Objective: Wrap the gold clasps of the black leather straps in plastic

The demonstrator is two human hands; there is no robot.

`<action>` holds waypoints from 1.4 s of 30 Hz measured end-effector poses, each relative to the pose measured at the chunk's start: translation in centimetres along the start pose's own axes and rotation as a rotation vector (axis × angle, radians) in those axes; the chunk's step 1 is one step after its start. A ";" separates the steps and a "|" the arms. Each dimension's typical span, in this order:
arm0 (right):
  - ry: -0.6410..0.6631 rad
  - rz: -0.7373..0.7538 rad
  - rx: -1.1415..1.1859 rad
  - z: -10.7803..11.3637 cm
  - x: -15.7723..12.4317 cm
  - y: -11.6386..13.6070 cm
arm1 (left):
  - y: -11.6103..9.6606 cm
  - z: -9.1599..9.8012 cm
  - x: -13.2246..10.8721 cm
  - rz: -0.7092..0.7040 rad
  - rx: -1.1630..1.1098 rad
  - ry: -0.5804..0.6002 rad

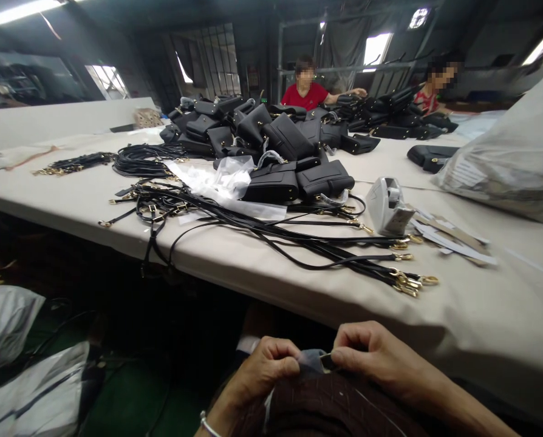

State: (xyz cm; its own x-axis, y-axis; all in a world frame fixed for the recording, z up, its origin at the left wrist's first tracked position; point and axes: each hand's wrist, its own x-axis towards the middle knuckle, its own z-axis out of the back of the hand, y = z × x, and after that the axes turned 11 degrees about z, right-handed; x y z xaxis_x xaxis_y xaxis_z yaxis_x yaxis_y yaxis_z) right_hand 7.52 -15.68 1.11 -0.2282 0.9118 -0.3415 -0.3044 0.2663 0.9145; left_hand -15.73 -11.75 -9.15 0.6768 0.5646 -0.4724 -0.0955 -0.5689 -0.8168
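Left hand (pixel 269 367) pinched grey cloth (pixel 311 362); right hand (pixel 367 352) gripped a small dark fitting (pixel 327 363), possibly a buckle, at its right end. Cloth lay short of the table (pixel 93 197), spanning grip to grip.

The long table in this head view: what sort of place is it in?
Probably a workshop or factory where bags are made or finished: there is a big pile of black bags, many loose black straps with gold-coloured clips, and a large plastic sack.
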 end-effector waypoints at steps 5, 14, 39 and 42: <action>0.042 -0.038 0.287 0.0 0.4 -1.1 | -0.3 -0.2 0.2 -0.224 0.186 -0.141; -0.052 -0.009 0.146 -1.9 0.6 -1.9 | 0.3 0.1 0.1 -0.385 0.291 -0.218; -0.037 0.032 -0.223 -2.1 1.4 -0.8 | -3.8 -0.4 -1.4 -0.176 0.410 -0.237; -0.027 0.060 -0.193 -2.6 1.8 -0.4 | -4.3 -1.1 -1.2 -0.236 0.483 -0.263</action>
State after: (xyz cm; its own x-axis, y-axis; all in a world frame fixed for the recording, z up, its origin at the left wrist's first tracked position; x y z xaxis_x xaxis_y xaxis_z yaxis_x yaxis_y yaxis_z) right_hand 4.80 -14.94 -0.40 -0.2270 0.9331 -0.2790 -0.4630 0.1486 0.8738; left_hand -15.31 -10.67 -4.74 0.5222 0.8072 -0.2753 -0.3269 -0.1087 -0.9388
